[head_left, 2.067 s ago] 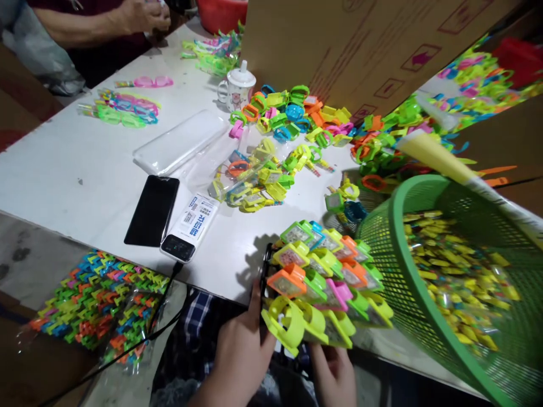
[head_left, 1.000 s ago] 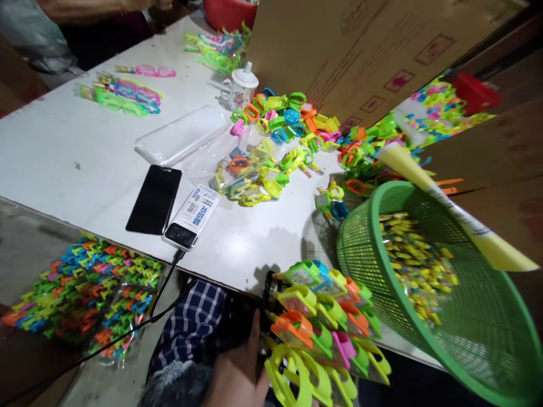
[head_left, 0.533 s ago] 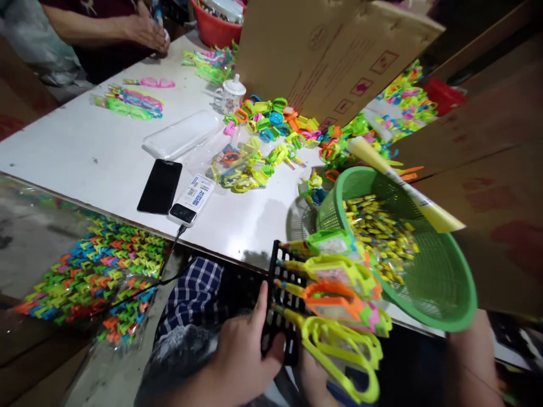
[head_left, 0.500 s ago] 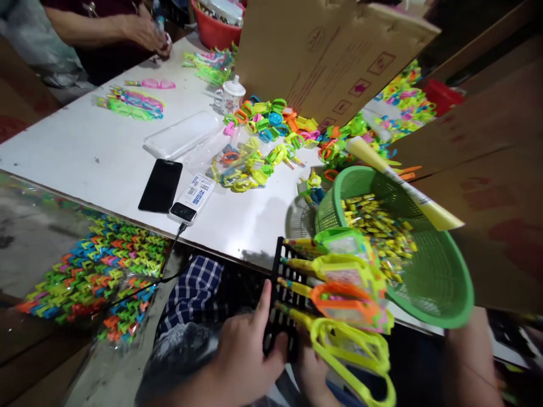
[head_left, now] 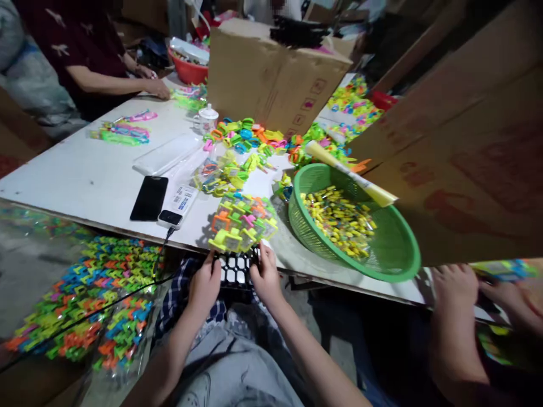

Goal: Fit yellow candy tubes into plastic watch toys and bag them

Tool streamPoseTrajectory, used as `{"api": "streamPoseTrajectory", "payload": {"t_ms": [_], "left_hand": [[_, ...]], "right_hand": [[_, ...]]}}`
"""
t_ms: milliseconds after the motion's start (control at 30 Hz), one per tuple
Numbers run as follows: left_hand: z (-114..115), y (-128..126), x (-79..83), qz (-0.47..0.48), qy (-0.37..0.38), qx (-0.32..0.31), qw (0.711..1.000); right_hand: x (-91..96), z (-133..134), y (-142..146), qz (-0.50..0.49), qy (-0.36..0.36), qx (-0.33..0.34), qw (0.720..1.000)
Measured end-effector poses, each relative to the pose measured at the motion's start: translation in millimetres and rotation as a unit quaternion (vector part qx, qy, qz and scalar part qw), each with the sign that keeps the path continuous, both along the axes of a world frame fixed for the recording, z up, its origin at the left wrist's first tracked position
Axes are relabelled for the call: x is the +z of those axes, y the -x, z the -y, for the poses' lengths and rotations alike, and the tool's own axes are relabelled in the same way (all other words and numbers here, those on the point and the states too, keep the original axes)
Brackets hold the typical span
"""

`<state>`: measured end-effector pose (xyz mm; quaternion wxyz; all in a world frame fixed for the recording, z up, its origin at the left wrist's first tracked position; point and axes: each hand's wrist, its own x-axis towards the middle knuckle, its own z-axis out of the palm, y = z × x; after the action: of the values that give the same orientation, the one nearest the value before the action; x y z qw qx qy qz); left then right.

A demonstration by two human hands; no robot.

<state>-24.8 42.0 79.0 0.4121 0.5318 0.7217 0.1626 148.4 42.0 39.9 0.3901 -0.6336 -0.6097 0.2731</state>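
Blk rack, 1 pc, lower ctr of frame by bench edge, betw. L hand & R hand, both equally near, each closed on one side; coloured plastic loops at far end, long axis unclear.

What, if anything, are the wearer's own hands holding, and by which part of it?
A black grid rack, gripped at opposite side edges: the left hand on its left, the right hand on its right.

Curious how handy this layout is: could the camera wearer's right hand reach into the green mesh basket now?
Probably yes: the green mesh basket is uncovered on its near side; the rolled yellow sheet crosses only its far part. The right hand would first have to release the black rack.
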Motion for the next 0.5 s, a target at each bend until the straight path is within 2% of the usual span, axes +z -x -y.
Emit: {"api": "streamPoseTrajectory", "payload": {"t_ms": [167,233,300,367,433,467,500], "left_hand": [[-23,1,7.7,-0.124,0.012,-0.070,0.990],[-29,2,10.8,-0.142,0.007,-0.102,0.985],[-33,5,10.8,-0.147,-0.001,-0.124,0.981],[-37,11,8.2,-0.157,-0.019,-0.139,0.978],[-41,18,4.2,-0.178,-0.048,-0.155,0.971],[-44,21,1.9,-0.190,-0.073,-0.161,0.966],[-48,22,-0.6,-0.200,-0.105,-0.166,0.960]], "right_hand": [[-4.4,-44,-2,0.051,-0.005,0.030,0.998],[-2.2,-50,-3,0.074,0.014,0.030,0.997],[11.4,-47,-9,0.107,0.033,0.044,0.993],[41.7,-38,-27,0.131,0.015,0.094,0.987],[86.0,-31,-60,0.133,-0.042,0.155,0.978],[109.7,-32,-81,0.123,-0.071,0.145,0.979],[131.8,-38,-103,0.137,-0.101,0.104,0.980]]}}
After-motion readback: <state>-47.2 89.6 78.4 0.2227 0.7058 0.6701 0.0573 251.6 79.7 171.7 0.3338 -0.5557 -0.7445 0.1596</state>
